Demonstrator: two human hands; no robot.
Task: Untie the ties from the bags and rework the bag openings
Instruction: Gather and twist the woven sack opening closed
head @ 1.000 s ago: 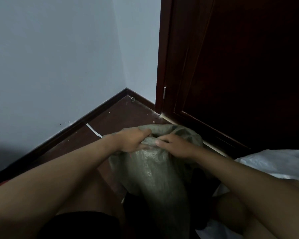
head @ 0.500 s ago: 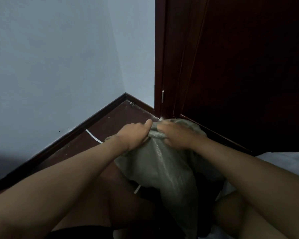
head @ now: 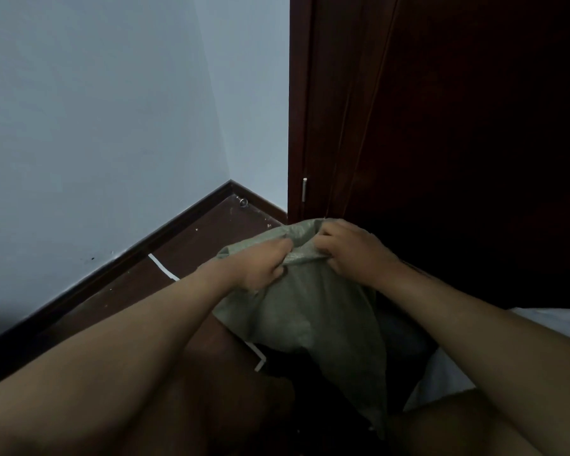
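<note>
A grey-green woven sack [head: 305, 311] stands just below the middle of the frame, between the person's legs, its gathered top edge raised toward the foot of the dark wooden door [head: 458, 143] that fills the upper right. The left hand [head: 260, 266] grips the near rim of the sack's mouth from the left, fingers curled into the fabric and thumb lying along the top fold. The right hand [head: 349, 250] grips the same rim from the right, fingers bent over the bunched edge, so the two hands sit close together with a short stretch of crumpled fabric between them. Whether any tie remains on the mouth cannot be told. A white strip [head: 162, 268] lies on the dark brown floor [head: 191, 248] left of the sack, partly hidden by the left forearm, and another white piece [head: 257, 355] shows under the sack's lower edge. A white bag [head: 441, 376] lies at lower right, behind the right forearm. The pale wall [head: 96, 126] and dark skirting board [head: 129, 258] cover the left of the frame, and a small metal doorstop [head: 243, 202] sits in the corner.
</note>
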